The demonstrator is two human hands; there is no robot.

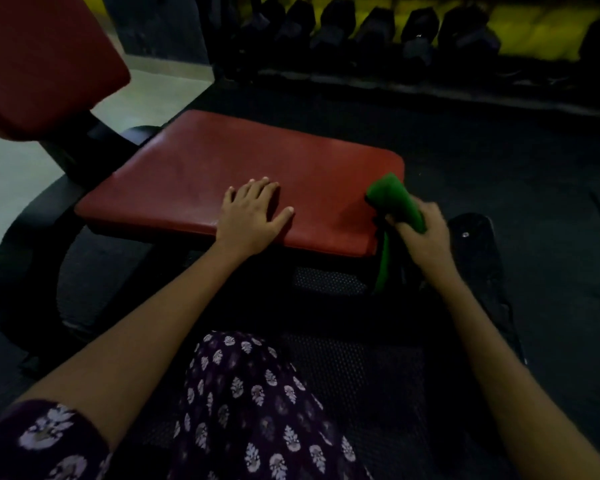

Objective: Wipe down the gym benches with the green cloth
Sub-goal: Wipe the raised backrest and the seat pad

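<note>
Left hand (253, 216) flat on bench seat (222, 174) | right hand (423, 230) grips green cloth (395, 202), hanging down

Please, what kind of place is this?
Most likely a gym. A red padded bench seat stands on a black frame with a raised red back pad beside it, and a row of dark dumbbells sits on a rack at the back, over dark floor matting.

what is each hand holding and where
Right hand grips the bunched green cloth around its middle; left hand holds nothing, flat on the red padded bench seat.
</note>
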